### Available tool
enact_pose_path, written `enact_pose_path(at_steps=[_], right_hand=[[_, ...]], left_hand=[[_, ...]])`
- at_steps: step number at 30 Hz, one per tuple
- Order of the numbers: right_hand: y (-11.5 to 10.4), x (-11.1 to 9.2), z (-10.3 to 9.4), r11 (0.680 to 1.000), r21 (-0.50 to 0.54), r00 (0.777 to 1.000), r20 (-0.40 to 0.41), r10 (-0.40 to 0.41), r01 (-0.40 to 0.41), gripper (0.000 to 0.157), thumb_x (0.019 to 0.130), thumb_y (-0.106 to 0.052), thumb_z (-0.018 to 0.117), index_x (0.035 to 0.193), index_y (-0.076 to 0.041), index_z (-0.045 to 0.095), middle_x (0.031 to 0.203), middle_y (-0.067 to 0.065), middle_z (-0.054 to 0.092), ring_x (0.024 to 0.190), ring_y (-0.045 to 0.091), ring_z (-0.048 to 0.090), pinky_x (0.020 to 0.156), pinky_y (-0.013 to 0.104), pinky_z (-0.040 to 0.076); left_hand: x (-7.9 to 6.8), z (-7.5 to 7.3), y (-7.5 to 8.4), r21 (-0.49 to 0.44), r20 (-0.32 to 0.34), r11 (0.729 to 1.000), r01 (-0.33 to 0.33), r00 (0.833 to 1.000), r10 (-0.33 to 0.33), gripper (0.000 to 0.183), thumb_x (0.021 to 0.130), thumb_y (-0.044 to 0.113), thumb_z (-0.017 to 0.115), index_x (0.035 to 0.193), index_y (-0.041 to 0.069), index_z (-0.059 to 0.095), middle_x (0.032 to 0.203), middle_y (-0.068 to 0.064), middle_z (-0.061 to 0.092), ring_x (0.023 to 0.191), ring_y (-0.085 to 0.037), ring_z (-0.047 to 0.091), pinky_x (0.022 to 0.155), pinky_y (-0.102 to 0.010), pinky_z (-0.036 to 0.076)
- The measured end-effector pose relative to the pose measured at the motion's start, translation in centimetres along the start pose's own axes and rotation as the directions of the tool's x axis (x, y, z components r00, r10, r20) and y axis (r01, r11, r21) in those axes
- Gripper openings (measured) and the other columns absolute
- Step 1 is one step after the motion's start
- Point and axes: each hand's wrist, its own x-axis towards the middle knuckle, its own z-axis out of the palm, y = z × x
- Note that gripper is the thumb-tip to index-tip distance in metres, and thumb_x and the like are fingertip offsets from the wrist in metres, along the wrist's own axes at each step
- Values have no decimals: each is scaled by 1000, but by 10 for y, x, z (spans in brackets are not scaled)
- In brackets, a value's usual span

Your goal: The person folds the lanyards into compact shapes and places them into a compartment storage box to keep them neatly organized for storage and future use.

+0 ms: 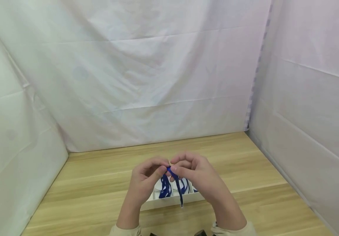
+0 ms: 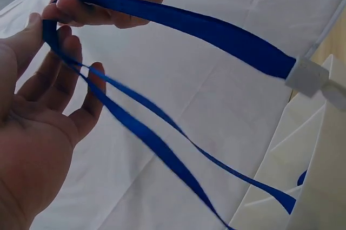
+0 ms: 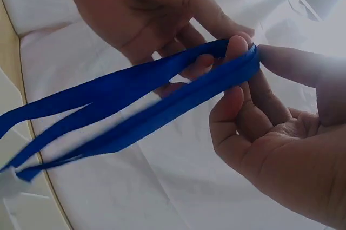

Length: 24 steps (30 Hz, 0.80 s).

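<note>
A blue lanyard hangs from both hands above a white divided box. My left hand pinches one part of the strap between thumb and fingertips. Close beside it, my right hand pinches the strap too, its fingertips nearly meeting the left ones. In the left wrist view, one length of strap runs from the right fingers to a white plastic clip, while two thinner-looking lengths drop from the left hand toward the box. The right wrist view shows the strap folded over the fingertips.
More blue straps lie in compartments of the white box, which stands on a wood-grain table beneath the hands. White cloth hangs behind the table and along both sides.
</note>
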Motion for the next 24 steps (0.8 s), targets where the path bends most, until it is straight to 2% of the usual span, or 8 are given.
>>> enact_pose_path(at_steps=[4, 7, 9, 14, 16, 20, 22, 24], right_hand=[[5, 3, 0, 997, 66, 997, 69, 20, -25, 25, 103, -21, 68, 115, 2, 68, 94, 8, 78, 88, 19, 71, 90, 35, 59], [10, 5, -2, 991, 127, 989, 143, 30, -49, 22, 104, -19, 66, 108, 2, 70, 88, 3, 77, 83, 18, 73, 89, 34, 61], [12, 6, -4, 983, 172, 981, 193, 28, -62, 23, 105, -18, 66, 106, 4, 71, 85, 1, 77, 80, 16, 74, 90, 34, 61], [16, 3, -5, 974, 227, 965, 261, -34, -27, 37, 106, -16, 65, 108, 21, 65, 84, -4, 77, 80, 14, 75, 95, 35, 59], [16, 2, -4, 981, 192, 973, 222, -57, 14, 39, 106, -17, 66, 111, 22, 65, 86, -5, 77, 87, 15, 74, 98, 37, 57], [11, -1, -2, 996, 75, 997, 55, -53, 48, 32, 104, -23, 69, 112, 8, 75, 101, -5, 79, 108, 21, 68, 101, 40, 51], [9, -2, 0, 998, 24, 998, -29, -49, 50, 28, 103, -26, 72, 110, 1, 79, 110, -1, 75, 116, 24, 62, 102, 40, 49], [7, -3, 3, 998, -7, 994, -92, -57, 57, 26, 102, -26, 73, 109, -3, 81, 120, 4, 69, 120, 26, 59, 103, 40, 50]], left_hand=[[3, 3, 2, 77, -75, 997, -15, 997, 21, 8, 101, -9, 63, 103, -8, 70, 105, 13, 74, 91, -2, 70, 80, -21, 62], [6, 4, 3, 102, -101, 995, -8, 995, 19, 6, 100, -9, 65, 101, -7, 71, 103, 14, 74, 91, -2, 70, 80, -21, 61], [8, 5, 2, 106, -98, 994, -15, 995, 25, 6, 99, -9, 65, 101, -7, 71, 102, 14, 74, 90, -3, 70, 80, -20, 61], [8, 5, 2, 105, -72, 994, -35, 996, 42, 7, 100, -10, 64, 102, -6, 70, 103, 13, 72, 91, -2, 69, 76, -20, 60], [6, 6, 1, 105, -68, 994, -34, 997, 41, 8, 101, -11, 62, 104, -6, 68, 105, 11, 72, 92, -3, 69, 77, -21, 60], [0, 9, 3, 96, -73, 995, 30, 997, -23, 7, 103, -9, 58, 110, -7, 57, 115, 12, 73, 100, -3, 70, 84, -21, 60], [-2, 10, 3, 98, -84, 993, 65, 995, -57, 10, 104, -8, 57, 113, -6, 52, 119, 13, 73, 105, -3, 71, 90, -20, 60], [-4, 12, 3, 100, -90, 992, 70, 994, -61, 12, 104, -10, 56, 114, -7, 49, 120, 13, 72, 105, -5, 72, 90, -21, 61]])
